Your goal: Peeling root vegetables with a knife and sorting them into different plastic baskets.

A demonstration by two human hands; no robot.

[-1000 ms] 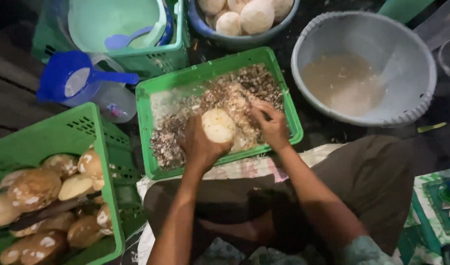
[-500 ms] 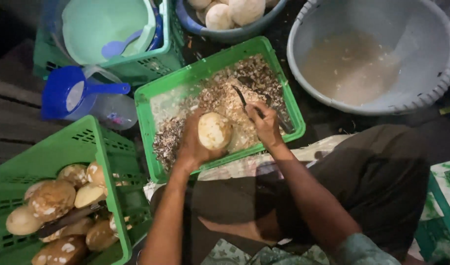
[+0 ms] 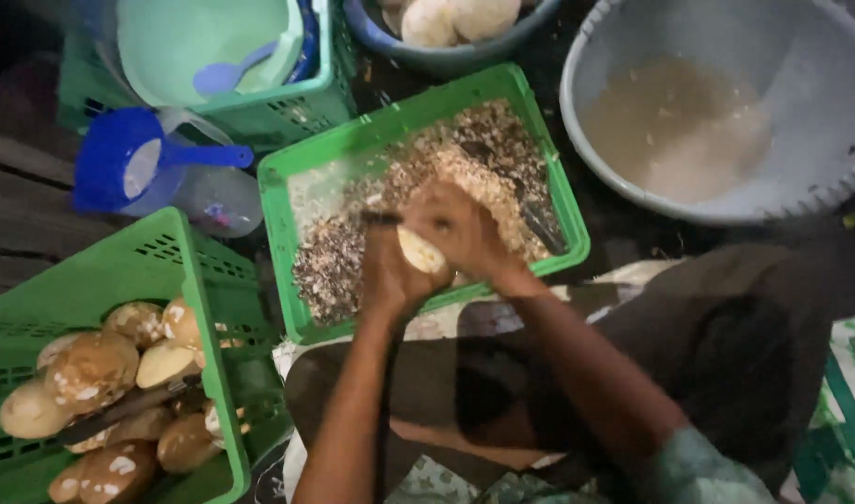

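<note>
My left hand (image 3: 388,271) grips a pale, partly peeled round root (image 3: 422,252) over a green basket (image 3: 280,210) filled with brown and white peelings. My right hand (image 3: 457,229) lies across the top of the root and holds a dark knife (image 3: 382,218) whose end sticks out to the left. Both hands are blurred by motion, and most of the root is hidden between them.
At lower left, a green crate (image 3: 199,308) holds several brown unpeeled roots and a dark tool. A grey basin (image 3: 819,140) with cloudy water sits at upper right. A bowl of peeled white roots (image 3: 446,19) is at the top; a blue scoop (image 3: 133,168) at left.
My right hand has swung the knife from the right side over the top of the root to its left. The view has shifted closer over the peelings basket.
</note>
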